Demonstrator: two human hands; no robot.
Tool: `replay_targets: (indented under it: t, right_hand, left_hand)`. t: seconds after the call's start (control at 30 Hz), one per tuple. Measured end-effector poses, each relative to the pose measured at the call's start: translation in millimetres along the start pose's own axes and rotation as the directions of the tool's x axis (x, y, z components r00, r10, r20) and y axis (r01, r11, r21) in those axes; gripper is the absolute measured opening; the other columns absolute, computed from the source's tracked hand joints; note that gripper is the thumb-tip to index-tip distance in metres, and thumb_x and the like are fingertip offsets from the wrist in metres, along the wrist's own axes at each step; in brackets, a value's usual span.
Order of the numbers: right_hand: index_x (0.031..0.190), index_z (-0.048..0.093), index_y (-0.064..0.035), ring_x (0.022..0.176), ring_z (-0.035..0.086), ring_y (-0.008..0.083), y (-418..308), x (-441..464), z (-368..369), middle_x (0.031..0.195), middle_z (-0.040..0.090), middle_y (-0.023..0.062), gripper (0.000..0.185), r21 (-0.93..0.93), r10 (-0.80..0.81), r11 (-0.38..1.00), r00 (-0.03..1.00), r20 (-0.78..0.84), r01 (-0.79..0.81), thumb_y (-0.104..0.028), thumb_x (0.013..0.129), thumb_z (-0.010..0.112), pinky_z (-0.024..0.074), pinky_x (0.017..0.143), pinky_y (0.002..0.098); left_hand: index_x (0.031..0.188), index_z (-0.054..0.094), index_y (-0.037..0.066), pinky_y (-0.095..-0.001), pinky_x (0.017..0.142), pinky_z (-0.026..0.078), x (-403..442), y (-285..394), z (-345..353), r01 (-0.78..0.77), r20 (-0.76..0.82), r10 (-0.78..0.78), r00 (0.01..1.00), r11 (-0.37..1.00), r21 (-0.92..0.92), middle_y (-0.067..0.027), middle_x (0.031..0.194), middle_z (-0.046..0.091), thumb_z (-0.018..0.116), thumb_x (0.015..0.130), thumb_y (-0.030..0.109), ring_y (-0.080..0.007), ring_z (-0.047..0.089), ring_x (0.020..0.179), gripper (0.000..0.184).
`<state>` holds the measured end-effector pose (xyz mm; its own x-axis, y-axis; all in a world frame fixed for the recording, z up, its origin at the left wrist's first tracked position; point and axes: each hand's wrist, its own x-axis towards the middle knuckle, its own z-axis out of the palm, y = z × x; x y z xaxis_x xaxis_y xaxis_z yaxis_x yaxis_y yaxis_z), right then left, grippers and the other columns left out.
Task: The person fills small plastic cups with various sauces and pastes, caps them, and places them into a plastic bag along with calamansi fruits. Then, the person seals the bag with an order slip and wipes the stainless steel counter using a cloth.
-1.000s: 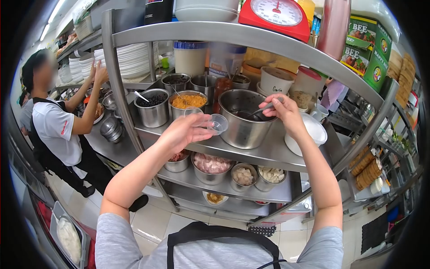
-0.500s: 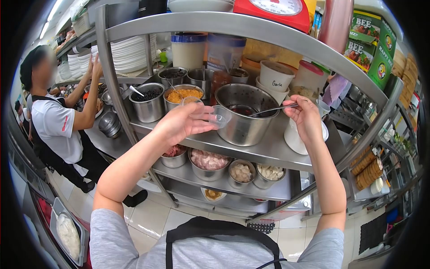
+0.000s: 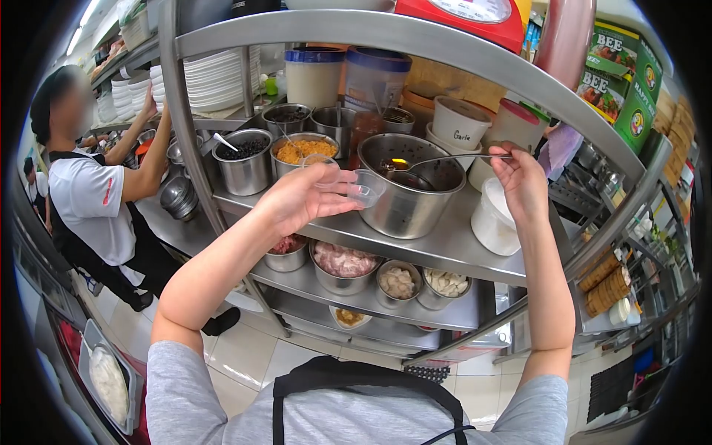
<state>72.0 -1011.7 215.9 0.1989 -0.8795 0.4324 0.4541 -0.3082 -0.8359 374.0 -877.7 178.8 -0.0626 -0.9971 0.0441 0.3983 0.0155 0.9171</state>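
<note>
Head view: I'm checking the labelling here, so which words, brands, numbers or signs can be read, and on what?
"Garlic", as it seems, handwritten on the white tub.
"BEE", twice, on the fronts of the green boxes.
"HAPPY", apparently, on a green side panel.
Scale dial: numbers too small to read surely.
Right-hand blue-lidded tub: lettering blurred.
Co-worker's sleeve: red print too small.

A grey stainless-steel shelf (image 3: 457, 241) carries a large round steel pot (image 3: 406, 211), with smaller cylindrical steel pots (image 3: 245, 176) to its left and a round white plastic tub (image 3: 493, 228) to its right; four round steel pots (image 3: 341, 285) line the grey steel shelf below (image 3: 479, 302).
</note>
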Motion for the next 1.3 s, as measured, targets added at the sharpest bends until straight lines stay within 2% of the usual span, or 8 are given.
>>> replay_targets:
  t: [0.2,0.4,0.53,0.67,0.9,1.0,1.2,1.3]
  right_hand:
    - [0.1,0.047,0.0072,0.073,0.059,0.0179,-25,-8,23,0.091,0.058,0.0204,0.021,-0.019,-0.048,0.999,0.992,0.117,0.05,-0.009,0.088,0.041,0.0508,0.071,0.0272]
    - [0.099,0.049,0.0027,0.076,0.059,0.0147,-35,-46,64,0.088,0.06,0.0147,0.021,-0.221,-0.232,0.905,0.857,0.46,0.364,-0.015,0.092,0.042,0.0482,0.07,0.025]
    - [0.097,0.049,0.0022,0.076,0.059,0.0145,-40,-56,71,0.088,0.06,0.014,0.02,-0.305,-0.321,0.797,0.793,0.518,0.522,-0.015,0.092,0.042,0.0474,0.07,0.025]
    - [0.098,0.049,0.0024,0.075,0.059,0.014,-40,-53,67,0.088,0.06,0.014,0.021,-0.296,-0.336,0.813,0.819,0.465,0.501,-0.016,0.092,0.041,0.0475,0.069,0.0244]
    - [0.099,0.05,0.0033,0.073,0.058,0.0131,-27,-13,33,0.089,0.06,0.0147,0.023,-0.233,-0.194,0.948,0.974,0.119,0.218,-0.016,0.091,0.041,0.0485,0.069,0.024]
    - [0.095,0.053,0.0014,0.073,0.057,0.0122,-7,-2,30,0.088,0.061,0.011,0.02,-0.518,-0.198,0.801,0.949,0.243,0.3,-0.015,0.091,0.042,0.0472,0.068,0.0238]
    - [0.09,0.053,-0.0002,0.069,0.054,0.0101,12,-4,28,0.081,0.061,0.0045,0.016,-0.713,-0.049,0.628,0.93,0.364,0.312,-0.011,0.089,0.042,0.0451,0.066,0.0234]
    - [0.091,0.053,0.0007,0.066,0.052,0.0087,-7,-9,32,0.078,0.061,0.0059,0.018,-0.661,-0.022,0.709,0.945,0.328,0.246,-0.013,0.089,0.041,0.0441,0.064,0.022]
  left_hand:
    - [0.114,0.039,-0.014,-0.0352,0.086,0.048,2,-4,-6,0.006,0.034,-0.004,0.999,0.999,-0.034,-0.0286,0.111,0.049,0.041,0.089,0.019,-0.0388,0.053,0.1,0.042]
    - [0.116,0.038,-0.014,-0.0347,0.087,0.048,1,-6,-4,-0.007,0.011,0.007,1.0,0.999,-0.042,-0.0283,0.114,0.046,0.041,0.089,0.019,-0.0369,0.053,0.101,0.043]
    - [0.116,0.037,-0.014,-0.0349,0.087,0.048,4,-8,-8,0.003,0.013,-0.002,1.0,0.999,-0.043,-0.028,0.115,0.046,0.041,0.089,0.019,-0.036,0.053,0.1,0.043]
    - [0.115,0.036,-0.014,-0.0357,0.084,0.05,3,-7,-8,0.001,0.019,0.0,1.0,0.998,-0.07,-0.0276,0.117,0.044,0.04,0.089,0.016,-0.0341,0.054,0.099,0.04]
    - [0.112,0.039,-0.013,-0.0359,0.083,0.05,1,-7,-4,-0.043,-0.02,0.042,0.999,0.997,-0.06,-0.0259,0.118,0.044,0.041,0.088,0.017,-0.0327,0.055,0.098,0.038]
    - [0.11,0.041,-0.012,-0.0365,0.084,0.049,-1,-8,-2,-0.067,-0.024,0.066,0.998,0.997,-0.049,-0.0255,0.118,0.044,0.042,0.088,0.017,-0.0326,0.054,0.098,0.036]
    - [0.106,0.046,-0.007,-0.0384,0.087,0.048,3,-11,-8,-0.063,-0.003,0.063,0.998,0.997,-0.049,-0.0242,0.119,0.045,0.042,0.089,0.018,-0.033,0.049,0.108,0.03]
    - [0.107,0.046,-0.008,-0.0378,0.087,0.048,3,-11,-8,-0.062,-0.005,0.062,0.998,0.997,-0.054,-0.0238,0.119,0.046,0.041,0.089,0.017,-0.0323,0.05,0.106,0.032]
